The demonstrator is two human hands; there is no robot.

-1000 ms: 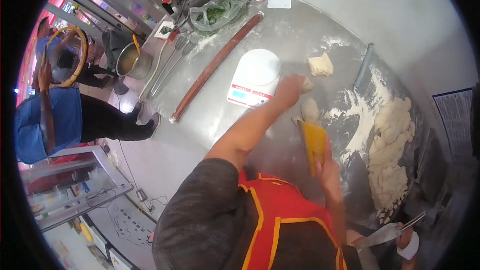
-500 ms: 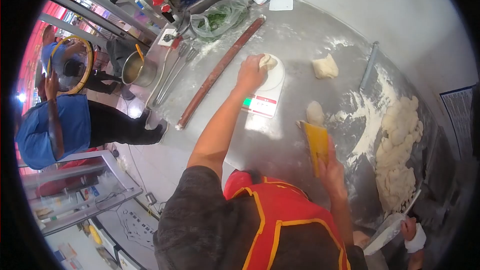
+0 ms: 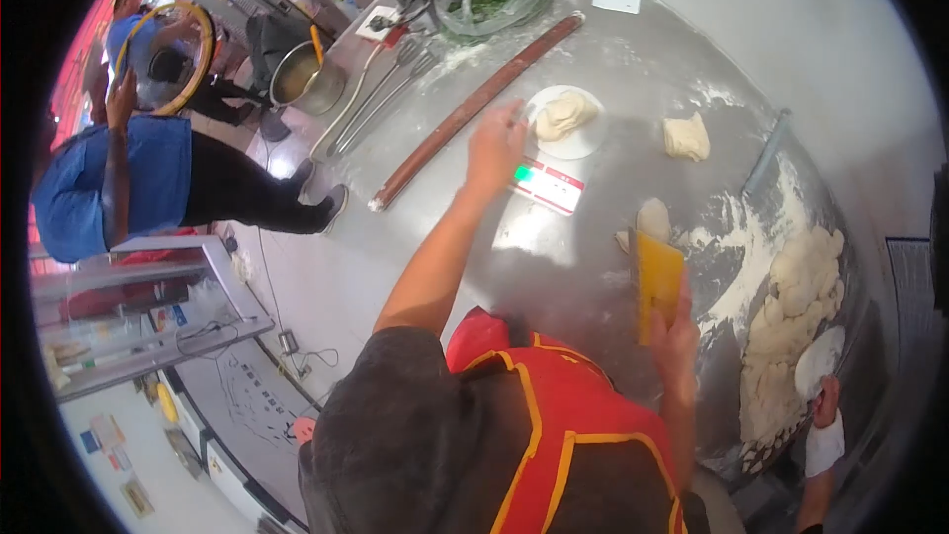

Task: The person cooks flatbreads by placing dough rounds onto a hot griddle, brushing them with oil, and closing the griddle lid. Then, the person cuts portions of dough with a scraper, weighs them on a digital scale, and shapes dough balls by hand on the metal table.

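Observation:
A lump of dough (image 3: 565,116) rests on the white round pan of a digital kitchen scale (image 3: 549,188), whose green display is lit. My left hand (image 3: 497,150) is just left of the pan, apart from the dough, with its fingers spread and nothing in them. My right hand (image 3: 676,334) grips a yellow dough scraper (image 3: 656,277), held with its blade near the table. A small piece of dough (image 3: 652,218) lies by the scraper's far end. Farther back sits a squarish chunk of dough (image 3: 686,137).
A long brown rolling pin (image 3: 474,109) lies left of the scale. Beyond it are metal whisks (image 3: 381,104) and a bag of greens (image 3: 489,2). At right are a grey rod (image 3: 766,153), scattered flour and a large dough mass (image 3: 791,307). Another person's hand (image 3: 828,401) holds a whitish flat object.
My left hand has let go of the dough on the scale and drawn back to the left. The other person's whitish object has moved up beside the large dough mass. The view has shifted.

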